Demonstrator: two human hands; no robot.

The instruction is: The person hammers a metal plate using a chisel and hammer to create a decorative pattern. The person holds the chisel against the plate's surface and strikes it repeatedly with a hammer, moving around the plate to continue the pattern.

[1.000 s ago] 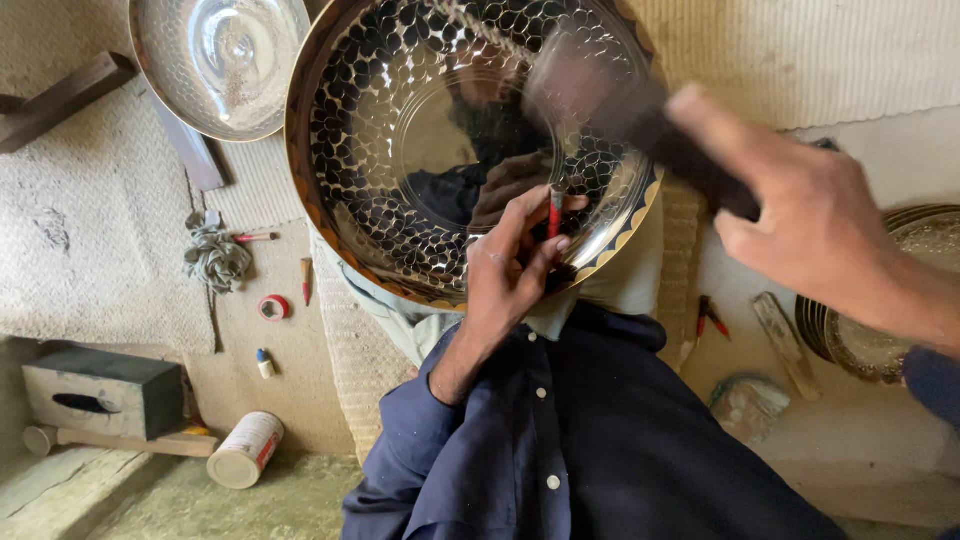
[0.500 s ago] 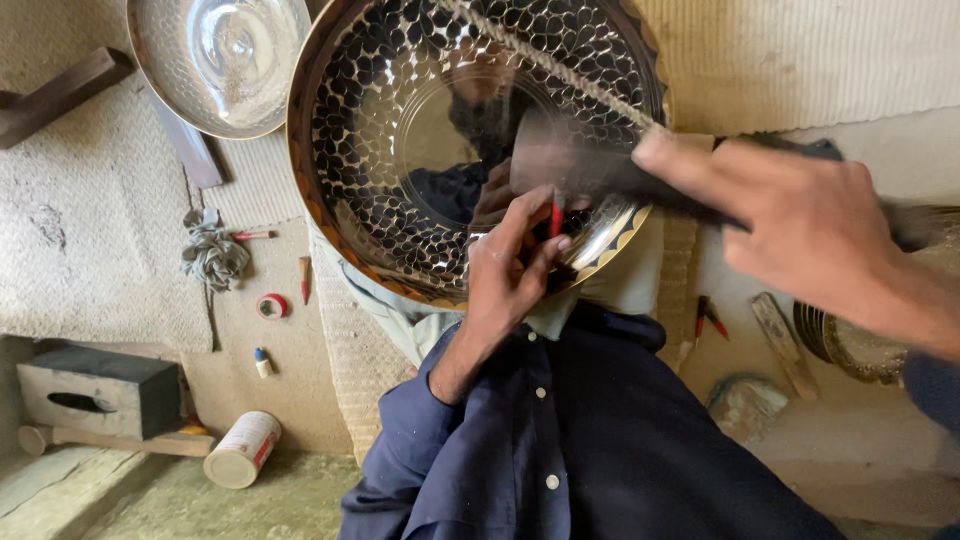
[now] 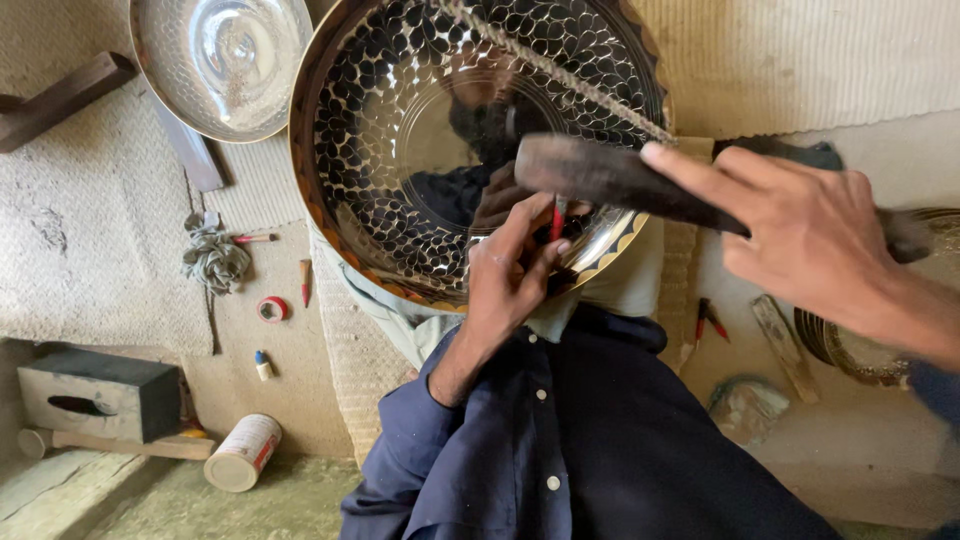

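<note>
A large round brass tray with a mirror-bright centre and a ring of dark, petal-shaped punch marks (image 3: 400,150) leans on the person's lap, its lower rim resting against the dark blue buttoned shirt (image 3: 600,440). The left hand (image 3: 510,275) is closed in a pinch around a thin red-handled chisel (image 3: 557,217), whose tip meets the tray near its lower right rim. The right hand (image 3: 810,235) is wrapped fully around the handle of a dark wooden mallet (image 3: 600,175), index finger stretched along the shaft; the mallet head sits just above the chisel's top end (whether the two touch cannot be told, since the head is blurred).

To the upper left, a plain silver-coloured metal dish (image 3: 220,60) lies on the woven mat (image 3: 90,220), overlapping the tray's edge. On the dusty floor to the left lie a knotted grey rag (image 3: 213,255), a small roll of red tape (image 3: 271,309) and a white cylindrical tin (image 3: 243,452) on its side, beside a dark wooden box (image 3: 100,395). To the right, under the right wrist, part of another patterned metal plate (image 3: 860,345) shows.
</note>
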